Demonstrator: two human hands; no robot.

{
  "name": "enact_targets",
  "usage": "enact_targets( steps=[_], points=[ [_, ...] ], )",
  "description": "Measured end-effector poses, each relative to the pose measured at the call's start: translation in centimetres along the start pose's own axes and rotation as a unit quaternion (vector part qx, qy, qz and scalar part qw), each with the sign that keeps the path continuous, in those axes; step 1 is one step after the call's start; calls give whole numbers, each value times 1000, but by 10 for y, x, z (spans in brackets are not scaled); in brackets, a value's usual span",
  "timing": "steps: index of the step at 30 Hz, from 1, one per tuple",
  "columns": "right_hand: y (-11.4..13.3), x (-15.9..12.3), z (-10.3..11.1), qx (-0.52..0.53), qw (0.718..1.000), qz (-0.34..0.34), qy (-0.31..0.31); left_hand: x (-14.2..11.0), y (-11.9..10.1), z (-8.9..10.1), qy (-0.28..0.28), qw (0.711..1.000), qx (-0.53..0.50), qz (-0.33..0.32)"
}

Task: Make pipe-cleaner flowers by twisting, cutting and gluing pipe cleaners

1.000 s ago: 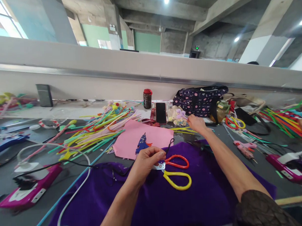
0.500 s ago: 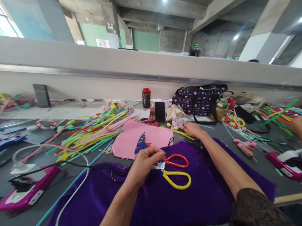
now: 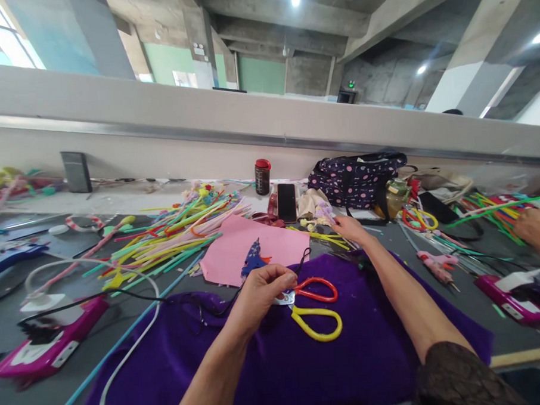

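Note:
My left hand (image 3: 260, 292) rests curled on the purple cloth (image 3: 281, 357), its fingers pinched together over the blades of scissors (image 3: 313, 308) with one red and one yellow handle. A blue glue gun (image 3: 253, 258) lies just beyond it on a pink sheet (image 3: 254, 245). My right hand (image 3: 349, 229) is stretched far out, fingers closed at a cluster of small pale and lilac flower pieces (image 3: 318, 215) beside yellow sticks. What those fingers hold is too small to make out.
A heap of coloured straws (image 3: 181, 227) lies to the left. A black phone (image 3: 286, 202), a dark jar with a red lid (image 3: 263, 176) and a dotted bag (image 3: 356, 178) stand at the back. Pink power strips (image 3: 48, 349) (image 3: 509, 296) sit on both sides. Another person's hand (image 3: 537, 229) is at the right edge.
My right hand drew back slightly toward me, then settled beside the flower pieces. The other person's hand at the right moved further into view. My left hand stayed on the scissors.

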State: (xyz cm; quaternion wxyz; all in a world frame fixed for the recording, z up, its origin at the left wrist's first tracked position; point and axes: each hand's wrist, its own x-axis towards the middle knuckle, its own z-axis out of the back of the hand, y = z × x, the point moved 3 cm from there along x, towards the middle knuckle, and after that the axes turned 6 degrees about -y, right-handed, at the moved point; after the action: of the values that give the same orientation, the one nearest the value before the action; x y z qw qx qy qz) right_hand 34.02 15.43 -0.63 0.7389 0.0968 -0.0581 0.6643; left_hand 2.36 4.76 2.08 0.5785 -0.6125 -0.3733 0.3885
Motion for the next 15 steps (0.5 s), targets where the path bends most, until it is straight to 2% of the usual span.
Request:
enact_targets(
  steps=[4,10,15],
  points=[
    [-7,-4,3,49,999,11,-9,0,1,0,1,1000,-1,0],
    [-10,-7,-3,95,994,44,35,0,0,-1,3,1000,5,-4],
    [-4,0,-4,83,995,46,8,0,1,-1,8,1000,8,1]
  ],
)
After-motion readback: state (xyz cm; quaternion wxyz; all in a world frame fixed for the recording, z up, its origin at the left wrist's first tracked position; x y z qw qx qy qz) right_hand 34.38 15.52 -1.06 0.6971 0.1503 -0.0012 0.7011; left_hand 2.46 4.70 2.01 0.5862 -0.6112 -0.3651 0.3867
